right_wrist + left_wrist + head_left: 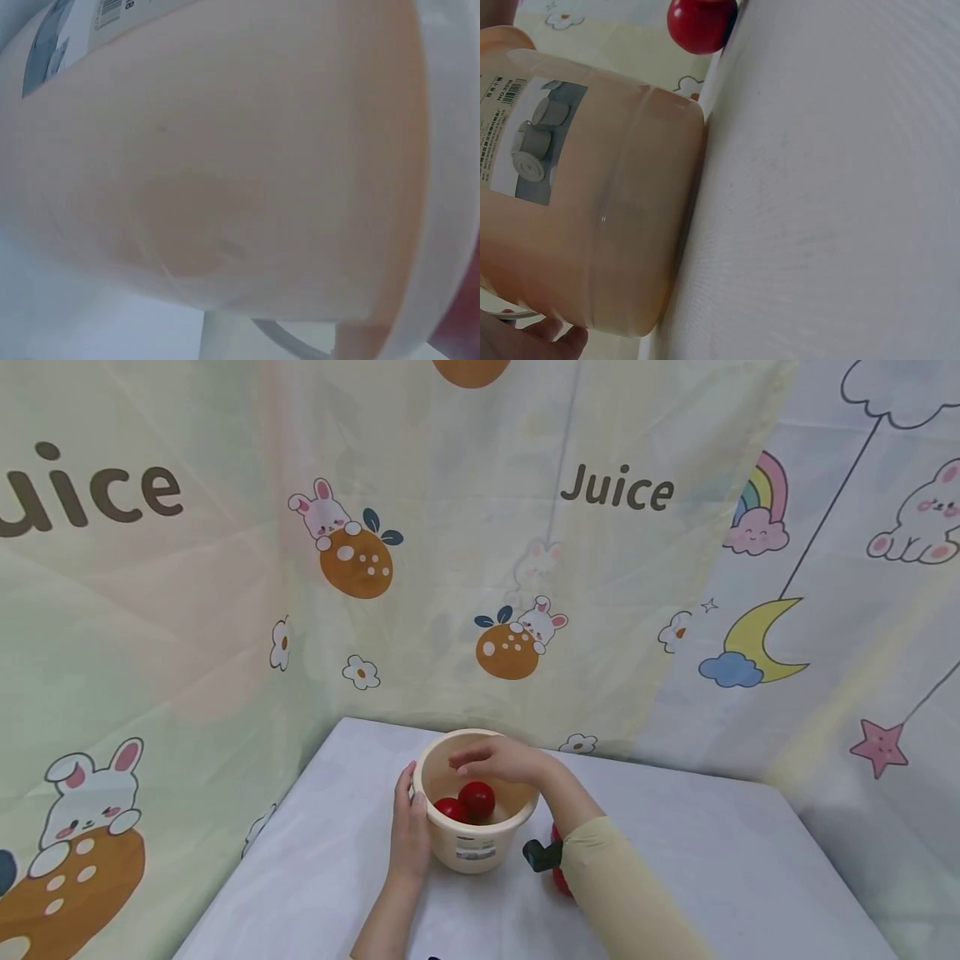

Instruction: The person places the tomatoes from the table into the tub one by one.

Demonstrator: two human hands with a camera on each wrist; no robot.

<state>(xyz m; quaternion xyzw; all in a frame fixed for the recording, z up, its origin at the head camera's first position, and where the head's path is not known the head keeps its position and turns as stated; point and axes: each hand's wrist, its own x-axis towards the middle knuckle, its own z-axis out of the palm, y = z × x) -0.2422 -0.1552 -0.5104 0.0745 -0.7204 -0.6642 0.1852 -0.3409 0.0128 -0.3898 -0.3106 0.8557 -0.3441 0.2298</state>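
A cream plastic bucket (474, 839) stands upright on the white table, with two glossy red balls (477, 799) showing inside; they may be fruit. My left hand (410, 835) holds the bucket's left side, thumb toward the front and fingers against the wall below the rim. In the left wrist view, fingertips (551, 337) touch the bucket wall (637, 217). Over the bucket's mouth hangs my right hand (506, 762), fingers loosely extended, nothing visible in them. The bucket wall (247, 165) fills most of the right wrist view.
Red round things (561, 881) lie on the table right of the bucket, partly hidden by the right sleeve and a black wrist camera (542, 856). One red ball (701, 22) shows in the left wrist view. Printed curtains (450, 568) stand behind the table (675, 852).
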